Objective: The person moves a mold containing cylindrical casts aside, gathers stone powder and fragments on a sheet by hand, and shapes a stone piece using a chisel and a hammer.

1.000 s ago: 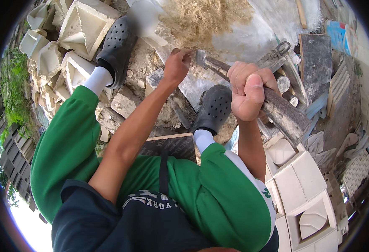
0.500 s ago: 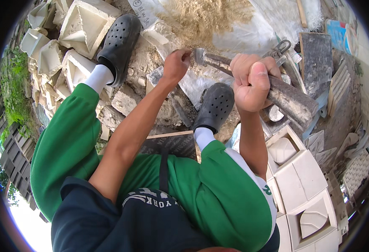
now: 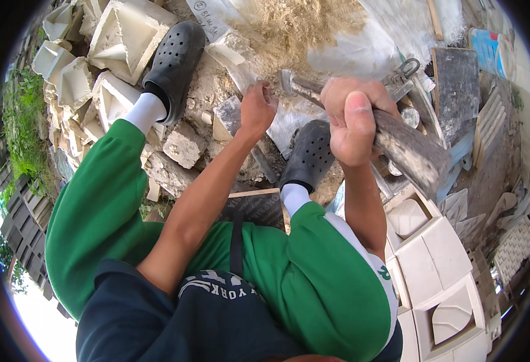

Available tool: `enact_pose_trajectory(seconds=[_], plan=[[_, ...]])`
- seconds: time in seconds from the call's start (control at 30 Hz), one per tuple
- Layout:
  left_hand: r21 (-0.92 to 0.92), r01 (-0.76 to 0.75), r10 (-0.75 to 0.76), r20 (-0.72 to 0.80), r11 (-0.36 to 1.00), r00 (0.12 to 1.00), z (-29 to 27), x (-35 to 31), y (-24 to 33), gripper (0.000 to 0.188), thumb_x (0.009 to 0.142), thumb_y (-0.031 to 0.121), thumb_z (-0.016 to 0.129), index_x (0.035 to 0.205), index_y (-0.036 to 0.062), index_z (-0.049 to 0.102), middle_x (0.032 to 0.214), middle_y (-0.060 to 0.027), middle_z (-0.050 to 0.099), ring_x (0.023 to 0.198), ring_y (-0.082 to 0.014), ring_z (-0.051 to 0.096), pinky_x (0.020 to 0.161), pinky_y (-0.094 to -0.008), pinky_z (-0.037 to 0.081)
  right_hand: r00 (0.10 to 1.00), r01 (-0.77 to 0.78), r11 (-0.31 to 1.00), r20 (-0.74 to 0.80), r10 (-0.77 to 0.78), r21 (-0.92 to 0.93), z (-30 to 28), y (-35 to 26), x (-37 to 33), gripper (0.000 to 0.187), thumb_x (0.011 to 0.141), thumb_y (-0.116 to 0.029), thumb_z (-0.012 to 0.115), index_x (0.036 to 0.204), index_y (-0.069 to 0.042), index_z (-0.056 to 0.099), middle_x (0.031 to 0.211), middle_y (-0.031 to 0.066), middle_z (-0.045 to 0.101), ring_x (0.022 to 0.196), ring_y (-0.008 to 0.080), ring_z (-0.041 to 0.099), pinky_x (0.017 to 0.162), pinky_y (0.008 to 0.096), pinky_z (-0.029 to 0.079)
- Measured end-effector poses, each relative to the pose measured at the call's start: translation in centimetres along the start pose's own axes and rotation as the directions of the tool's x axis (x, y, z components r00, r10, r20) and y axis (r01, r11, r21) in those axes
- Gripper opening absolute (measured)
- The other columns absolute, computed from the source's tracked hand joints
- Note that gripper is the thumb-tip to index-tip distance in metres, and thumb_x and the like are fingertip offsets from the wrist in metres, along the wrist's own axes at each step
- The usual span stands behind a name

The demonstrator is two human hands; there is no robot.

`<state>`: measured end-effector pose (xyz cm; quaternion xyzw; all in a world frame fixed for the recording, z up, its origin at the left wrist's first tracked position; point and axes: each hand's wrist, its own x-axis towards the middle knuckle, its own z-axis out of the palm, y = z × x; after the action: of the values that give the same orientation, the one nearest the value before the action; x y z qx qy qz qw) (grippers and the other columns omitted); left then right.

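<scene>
Rubble-strewn ground; right hand (image 3: pixel 352 120) grips rough hammer (image 3: pixel 398 142).

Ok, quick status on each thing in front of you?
right hand: fist shut on the hammer handle.
hammer: raised, head pointing away.
left hand: gripping the flat stone piece.
flat stone piece: held on the rubble.
white moulds: stacked at right.

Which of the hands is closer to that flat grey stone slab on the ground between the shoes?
Left. The left hand touches the flat grey slab at its top edge; the right hand is off to its right, gripping the hammer.
</scene>
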<state>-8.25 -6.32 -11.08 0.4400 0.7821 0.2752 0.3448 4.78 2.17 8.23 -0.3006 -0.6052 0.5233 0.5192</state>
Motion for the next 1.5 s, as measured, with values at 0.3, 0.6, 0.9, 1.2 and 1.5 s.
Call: enact_pose_trajectory(seconds=[0.3, 0.6, 0.9, 1.2, 1.5], plan=[[-0.013, 0.001, -0.001, -0.025, 1.0, 1.0, -0.4, 0.4, 0.6, 0.041, 0.074, 0.004, 0.068, 0.114, 0.0005, 0.058, 0.097, -0.0157, 0.059, 0.089, -0.0305, 0.06, 0.08, -0.0397, 0.049, 0.993, 0.105, 0.994, 0.053, -0.105, 0.008, 1.7, 0.8, 0.1, 0.018, 0.088, -0.006, 0.047, 0.071, -0.003, 0.041, 0.055, 0.0033, 0.041, 0.045, 0.0105, 0.029, 0.043, 0.0294, 0.026], [-0.066, 0.089, -0.089, -0.004, 0.994, 0.996, -0.6, 0.3, 0.0, 0.035, 0.078, 0.004, 0.066, 0.113, 0.0028, 0.06, 0.096, -0.0143, 0.059, 0.088, -0.0292, 0.062, 0.08, -0.0397, 0.05, 0.986, 0.161, 0.951, -0.084, -0.144, 0.265, 1.5, -2.4, -0.7, 0.02, 0.083, -0.007, 0.054, 0.067, 0.001, 0.045, 0.054, 0.0069, 0.047, 0.041, 0.0143, 0.04, 0.04, 0.0319, 0.032], [0.064, -0.024, 0.025, -0.027, 0.998, 0.999, 0.3, 0.1, 0.2, 0.024, 0.08, 0.005, 0.066, 0.105, 0.0037, 0.065, 0.095, -0.0149, 0.064, 0.086, -0.0302, 0.065, 0.078, -0.0389, 0.051, 0.997, 0.007, 0.989, -0.078, 0.005, 0.145, 0.2, -0.1, -0.8, 0.018, 0.086, -0.009, 0.052, 0.072, -0.001, 0.046, 0.058, 0.0067, 0.05, 0.046, 0.0133, 0.042, 0.043, 0.0303, 0.034], [-0.074, -0.058, 0.06, 0.025, 0.996, 0.998, 0.2, 1.4, 0.8, 0.024, 0.082, 0.005, 0.065, 0.106, 0.0045, 0.066, 0.098, -0.0165, 0.065, 0.082, -0.0306, 0.067, 0.075, -0.0389, 0.052, 0.989, -0.033, 0.99, -0.142, 0.052, 0.137, 0.1, -0.2, -1.0, 0.019, 0.088, -0.012, 0.048, 0.072, -0.005, 0.041, 0.053, 0.0018, 0.039, 0.045, 0.0101, 0.03, 0.044, 0.0291, 0.027], [-0.066, -0.076, 0.079, 0.039, 0.995, 0.996, 0.2, 0.9, 0.7, 0.019, 0.085, 0.011, 0.062, 0.102, 0.0034, 0.068, 0.092, -0.0174, 0.069, 0.086, -0.0359, 0.066, 0.078, -0.0418, 0.052, 0.993, 0.038, 0.987, -0.119, -0.019, 0.154, 0.6, -3.5, -0.7, 0.018, 0.09, -0.01, 0.041, 0.072, -0.008, 0.038, 0.054, 0.0012, 0.036, 0.046, 0.0111, 0.029, 0.046, 0.0304, 0.025]])
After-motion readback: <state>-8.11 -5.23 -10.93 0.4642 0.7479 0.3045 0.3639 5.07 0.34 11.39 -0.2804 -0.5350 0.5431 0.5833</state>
